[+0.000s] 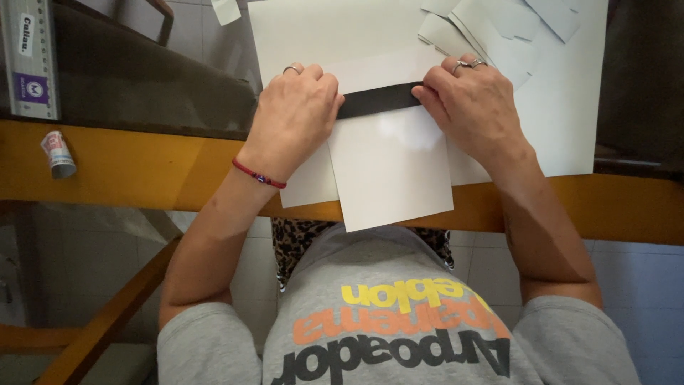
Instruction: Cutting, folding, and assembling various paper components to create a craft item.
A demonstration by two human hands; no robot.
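**Black strip pressed flat between two hands**

White card (390, 171) is overhung toward the body. The black strip (377, 100) is pinned across it by the left hand (296, 114) and right hand (470, 107), fingertips closed down; even outward pressure is advised. Beyond lie paper scraps (499, 28).

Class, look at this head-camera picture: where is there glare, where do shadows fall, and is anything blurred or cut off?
Head view: a soft bright patch of glare sits on the white card below the black strip; faint shadows edge the left hand and right hand; hands and card are sharp; the metal ruler is cut off at the frame's left corner.
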